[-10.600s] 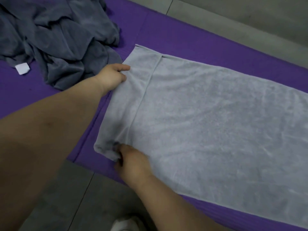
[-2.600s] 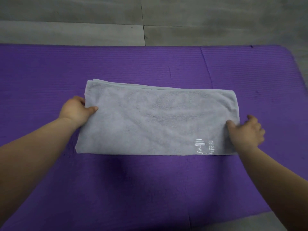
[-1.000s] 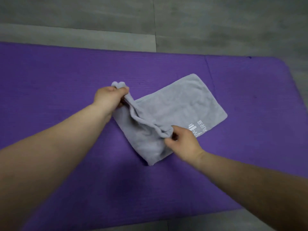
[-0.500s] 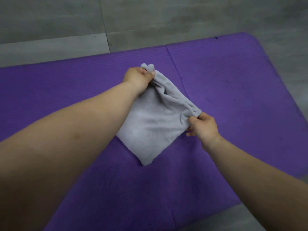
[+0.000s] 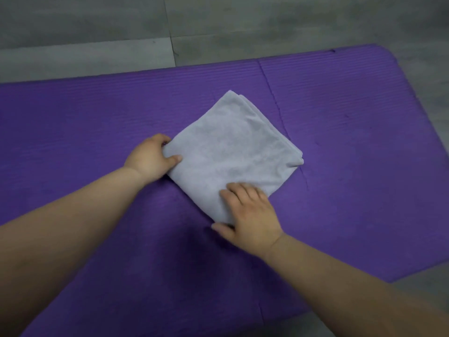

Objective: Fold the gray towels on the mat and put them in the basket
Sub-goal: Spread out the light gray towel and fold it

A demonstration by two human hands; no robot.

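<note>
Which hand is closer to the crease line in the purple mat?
Right. The right hand rests on the near corner of the towel, just left of the crease. The left hand grips its left corner, farther from the crease.

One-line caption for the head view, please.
Left hand grips a corner of the folded gray towel on the purple mat while the right hand rests on its near corner.

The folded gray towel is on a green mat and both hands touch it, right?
Not quite. The head view shows the mat is purple, not green. The folded gray towel does lie on it, and the left hand and right hand both touch it.
</note>
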